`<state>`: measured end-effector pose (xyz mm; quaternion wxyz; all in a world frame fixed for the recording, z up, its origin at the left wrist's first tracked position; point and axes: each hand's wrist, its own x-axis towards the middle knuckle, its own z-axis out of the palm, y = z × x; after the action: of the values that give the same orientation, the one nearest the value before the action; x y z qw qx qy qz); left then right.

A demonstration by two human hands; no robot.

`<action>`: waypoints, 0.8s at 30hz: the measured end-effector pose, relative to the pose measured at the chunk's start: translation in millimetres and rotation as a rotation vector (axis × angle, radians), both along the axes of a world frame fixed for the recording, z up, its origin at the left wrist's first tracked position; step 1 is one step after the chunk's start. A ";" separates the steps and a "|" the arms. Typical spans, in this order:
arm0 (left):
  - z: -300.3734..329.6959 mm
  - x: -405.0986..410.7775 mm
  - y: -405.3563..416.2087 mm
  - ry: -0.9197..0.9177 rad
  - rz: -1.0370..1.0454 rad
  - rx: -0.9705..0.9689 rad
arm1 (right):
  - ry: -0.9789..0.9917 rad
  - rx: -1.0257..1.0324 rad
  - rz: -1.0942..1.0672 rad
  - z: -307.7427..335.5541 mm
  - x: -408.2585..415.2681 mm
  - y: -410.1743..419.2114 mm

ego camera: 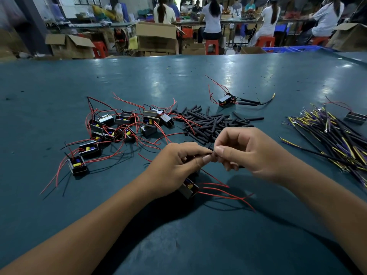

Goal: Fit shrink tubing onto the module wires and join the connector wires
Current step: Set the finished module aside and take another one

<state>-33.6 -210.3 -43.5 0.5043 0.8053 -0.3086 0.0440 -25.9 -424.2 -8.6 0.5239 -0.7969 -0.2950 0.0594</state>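
Observation:
My left hand [176, 165] and my right hand [248, 151] meet fingertip to fingertip above the table, pinching a thin wire between them. A small black module [189, 188] with red wires [224, 195] hangs under my left hand; its wire runs up into my fingers. What my right fingertips pinch is too small to tell apart, perhaps a wire end or a tube. A pile of black shrink tubes [210, 124] lies just beyond my hands. Several modules with red wires [119, 128] are heaped at the left.
A bundle of black, yellow and purple connector wires [333, 139] lies at the right, with one module [355, 118] beside it. A module with tubed wires [228, 100] sits farther back. The green table [178, 76] stretches ahead; people sit at benches beyond.

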 end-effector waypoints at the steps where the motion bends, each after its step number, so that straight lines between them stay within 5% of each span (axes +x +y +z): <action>1: 0.1 -0.1 -0.2 0.044 -0.014 -0.029 | -0.116 -0.039 -0.002 -1.1 0.7 -1.2; 5: 1.0 -2.3 -2.8 0.139 -0.037 -0.155 | -0.677 -0.286 -0.028 -1.7 2.4 -1.9; 7: 1.5 -2.8 -3.1 0.127 -0.032 -0.164 | -0.733 -0.309 -0.025 -0.6 2.8 -2.0; 16: -1.5 -2.5 -2.0 -0.214 0.151 0.069 | 0.604 0.118 -0.213 3.1 -4.7 11.7; 20: -1.0 -2.7 -2.3 -0.342 0.187 0.148 | 0.816 0.172 -0.182 6.6 -7.1 13.7; 24: -1.1 -2.8 -1.1 -0.358 0.191 0.158 | 0.729 0.199 -0.173 4.0 -5.7 15.2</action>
<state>-36.4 -211.4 -44.6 0.3702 0.8473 -0.3179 0.2094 -31.6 -409.0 -4.6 0.6720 -0.6908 -0.0253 0.2654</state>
